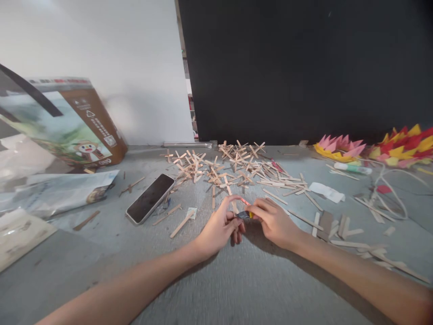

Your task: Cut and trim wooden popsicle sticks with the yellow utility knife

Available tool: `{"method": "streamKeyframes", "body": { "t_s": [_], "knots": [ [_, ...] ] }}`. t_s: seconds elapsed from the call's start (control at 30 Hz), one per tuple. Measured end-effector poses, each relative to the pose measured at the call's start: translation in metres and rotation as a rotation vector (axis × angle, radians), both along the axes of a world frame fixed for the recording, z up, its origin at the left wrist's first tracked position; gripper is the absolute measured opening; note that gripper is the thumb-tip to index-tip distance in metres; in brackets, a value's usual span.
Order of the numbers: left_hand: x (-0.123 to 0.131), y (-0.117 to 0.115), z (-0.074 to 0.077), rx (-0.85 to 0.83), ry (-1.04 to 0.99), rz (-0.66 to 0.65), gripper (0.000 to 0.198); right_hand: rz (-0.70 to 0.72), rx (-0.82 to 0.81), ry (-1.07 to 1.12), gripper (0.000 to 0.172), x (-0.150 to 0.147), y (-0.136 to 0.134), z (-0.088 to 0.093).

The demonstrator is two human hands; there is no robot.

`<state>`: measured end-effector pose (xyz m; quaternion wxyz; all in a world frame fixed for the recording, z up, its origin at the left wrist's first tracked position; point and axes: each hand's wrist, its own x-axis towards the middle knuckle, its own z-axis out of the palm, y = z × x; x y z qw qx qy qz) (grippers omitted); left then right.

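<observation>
Head view: the left hand (218, 229) and right hand (275, 220) pinch a small dark-and-yellow item (243, 215) between them; crossed wooden sticks (226, 181) lie on the desk (216, 289) just beyond both.

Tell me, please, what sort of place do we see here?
It is probably an indoor craft workspace. The grey tabletop holds many flat wooden sticks, a number of them crossed over each other. At the right sits a pink and yellow petal-like decoration, which looks handmade.
</observation>
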<state>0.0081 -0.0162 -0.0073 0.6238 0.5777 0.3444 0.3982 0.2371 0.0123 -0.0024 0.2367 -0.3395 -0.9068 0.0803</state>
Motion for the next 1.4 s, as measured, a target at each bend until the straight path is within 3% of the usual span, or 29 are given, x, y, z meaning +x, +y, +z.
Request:
{"method": "streamKeyframes", "body": {
  "t_s": [1.4],
  "knots": [
    [-0.0007,-0.0020,0.0024,0.002,0.011,0.000,0.057,0.031,-0.010,0.042,0.033,0.0004,0.0015,-0.0032]
  ]
}}
